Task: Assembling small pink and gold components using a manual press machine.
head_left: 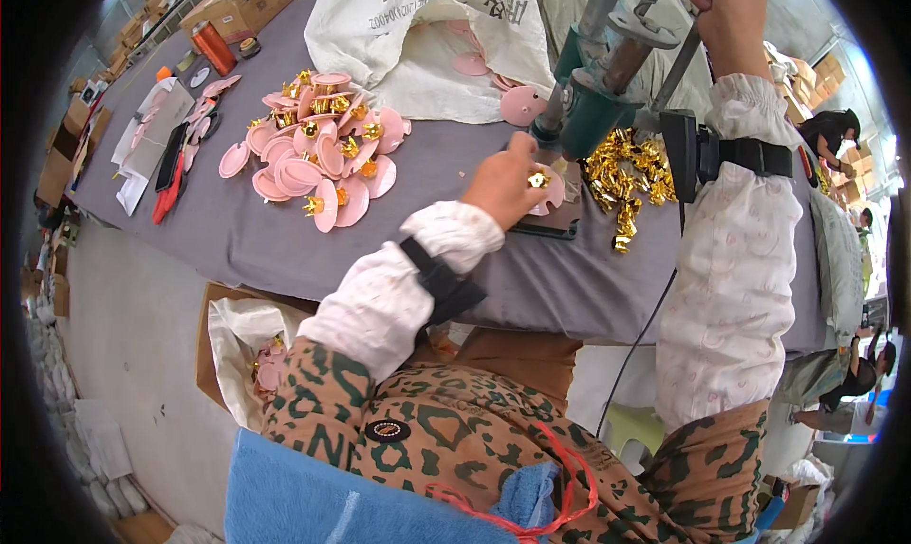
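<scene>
My left hand [498, 185] is at the base of a green hand press [596, 112], its fingers closed on the edge of a pink disc [550, 199]. A small gold metal piece [539, 180] shows on that disc, below the press column. Up at the top right, my right hand [738, 20] is wrapped round the press lever [676, 74], whose end is red. Just right of the press lies a heap of shiny gold metal pieces [628, 169]. To the left is a pile of pink discs [327, 155], many with gold pieces fixed on them.
Behind the pile, a white woven sack [365, 36] lies with its mouth spilling pink discs. A dark phone [173, 155], a red-handled tool [168, 201] and an orange cylinder [214, 49] are at the left. Below the table edge stands a lined cardboard box [211, 340].
</scene>
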The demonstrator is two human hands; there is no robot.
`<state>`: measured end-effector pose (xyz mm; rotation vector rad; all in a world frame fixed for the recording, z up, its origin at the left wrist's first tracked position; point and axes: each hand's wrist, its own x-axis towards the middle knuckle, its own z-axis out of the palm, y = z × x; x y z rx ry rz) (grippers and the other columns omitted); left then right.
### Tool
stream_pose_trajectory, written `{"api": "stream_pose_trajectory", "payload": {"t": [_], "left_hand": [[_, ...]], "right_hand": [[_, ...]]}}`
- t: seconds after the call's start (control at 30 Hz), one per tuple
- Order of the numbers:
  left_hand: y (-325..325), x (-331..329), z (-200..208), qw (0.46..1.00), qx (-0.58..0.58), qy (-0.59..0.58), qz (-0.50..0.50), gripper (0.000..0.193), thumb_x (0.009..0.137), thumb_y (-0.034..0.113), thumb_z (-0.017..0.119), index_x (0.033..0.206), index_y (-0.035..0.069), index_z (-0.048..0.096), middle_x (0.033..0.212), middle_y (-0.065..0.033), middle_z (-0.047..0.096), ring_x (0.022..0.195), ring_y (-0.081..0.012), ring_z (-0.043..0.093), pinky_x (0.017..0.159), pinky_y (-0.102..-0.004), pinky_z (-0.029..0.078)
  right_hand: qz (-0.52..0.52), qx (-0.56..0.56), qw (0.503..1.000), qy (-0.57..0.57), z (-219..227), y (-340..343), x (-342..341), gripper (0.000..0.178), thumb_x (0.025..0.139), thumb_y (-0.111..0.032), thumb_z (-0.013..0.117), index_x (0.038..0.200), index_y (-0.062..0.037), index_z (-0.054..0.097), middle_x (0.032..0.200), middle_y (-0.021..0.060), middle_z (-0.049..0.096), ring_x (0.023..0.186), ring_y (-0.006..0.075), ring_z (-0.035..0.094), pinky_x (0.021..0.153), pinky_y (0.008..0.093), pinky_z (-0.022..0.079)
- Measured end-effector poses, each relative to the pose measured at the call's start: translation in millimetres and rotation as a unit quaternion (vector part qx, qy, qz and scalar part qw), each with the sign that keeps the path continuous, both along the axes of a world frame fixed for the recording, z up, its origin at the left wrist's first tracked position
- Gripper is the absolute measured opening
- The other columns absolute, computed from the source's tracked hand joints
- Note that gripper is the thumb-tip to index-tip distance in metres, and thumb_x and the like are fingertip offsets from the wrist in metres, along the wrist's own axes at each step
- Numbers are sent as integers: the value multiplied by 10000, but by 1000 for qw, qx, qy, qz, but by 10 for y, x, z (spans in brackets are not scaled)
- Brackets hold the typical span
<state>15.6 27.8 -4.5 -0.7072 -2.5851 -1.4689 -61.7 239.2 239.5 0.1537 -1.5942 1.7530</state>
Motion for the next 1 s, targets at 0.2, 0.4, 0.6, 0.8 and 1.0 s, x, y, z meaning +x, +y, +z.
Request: {"api": "stream_pose_trajectory", "payload": {"t": [0.2, 0.4, 0.6, 0.8, 1.0], "left_hand": [[344, -131, -45, 1000, -20, -3, -14, 542, 682, 140, 737, 1095, 1, 415, 927, -192, 658, 861, -361, 636, 754, -400, 505], [139, -134, -121, 1000, -8, -7, 19, 603, 659, 141, 755, 1151, -3, 439, 912, -184, 648, 868, -353, 622, 758, -397, 498], [405, -100, -118, 999, -39, 24, -10, 578, 652, 126, 742, 1139, 43, 441, 897, -135, 624, 895, -342, 581, 772, -425, 472], [305, -114, -189, 999, -43, -5, 17, 548, 668, 129, 733, 1120, 43, 436, 897, -139, 626, 903, -349, 583, 778, -427, 471], [244, -101, -96, 1000, 28, -11, -4, 598, 669, 139, 724, 1172, 24, 423, 913, -174, 654, 894, -357, 612, 781, -407, 483]], "right_hand": [[-8, -2, 1000, 0, -4, 79, -16, 155, 867, -135, 501, 934, -33, 596, 600, -13, 479, 438, 75, 429, 348, 191, 259], [-110, 184, 969, 121, -520, -173, 1243, 115, 865, 22, 494, 925, 31, 592, 870, 86, 574, 742, 163, 573, 672, 295, 508], [-22, 389, 920, 28, -1924, -227, 2507, 380, 931, -323, 470, 670, -63, 565, 687, 74, 546, 769, 217, 562, 951, 518, 378], [85, 229, 966, 87, -998, 34, 1890, 374, 938, -360, 446, 832, -26, 577, 637, 37, 409, 679, 203, 496, 722, 364, 440], [55, 1, 998, -44, 160, 139, 435, 281, 891, -86, 421, 1072, 64, 576, 690, 4, 481, 562, 65, 455, 417, 171, 280]]}}
